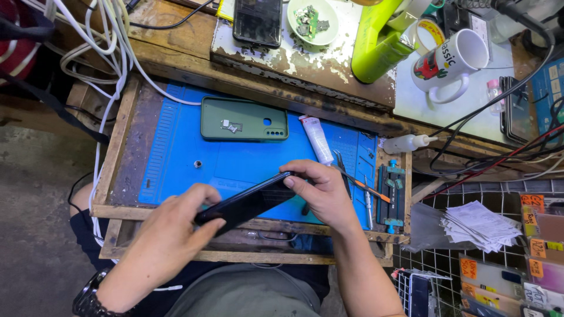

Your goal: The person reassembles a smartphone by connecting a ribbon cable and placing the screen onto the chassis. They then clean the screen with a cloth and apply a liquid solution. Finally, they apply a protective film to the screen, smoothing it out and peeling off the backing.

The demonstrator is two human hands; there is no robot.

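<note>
- Head view: both hands hold a slim black glossy smartphone (244, 203) tilted above the near edge of the blue silicone work mat (188, 158), which serves as the landmark here.
- The left hand (176, 226) clamps the phone's lower end, thumb on top and fingers under, its grip closed firmly so the body stays steady off the mat.
- The right hand (320, 191) pinches the phone's upper end, fingertips curled over the edge, grip closed on it; the hold looks suited to pressing or prying along that edge.
- On the mat's far part lies a dark green phone case (244, 119), inner side up, with small metal parts resting in it, seemingly parked out of the way.
- Just right of the case, a white tube (316, 140) lies on the mat, within easy reach.
- At the mat's right edge sit a pair of tweezers, an orange-handled tool (367, 189) and a blue metal clamp jig (392, 196).
- Beyond the mat, on the raised wooden surface (305, 61), are a second black phone (257, 22), a white bowl (313, 20) of small parts and a white mug (452, 61).
</note>
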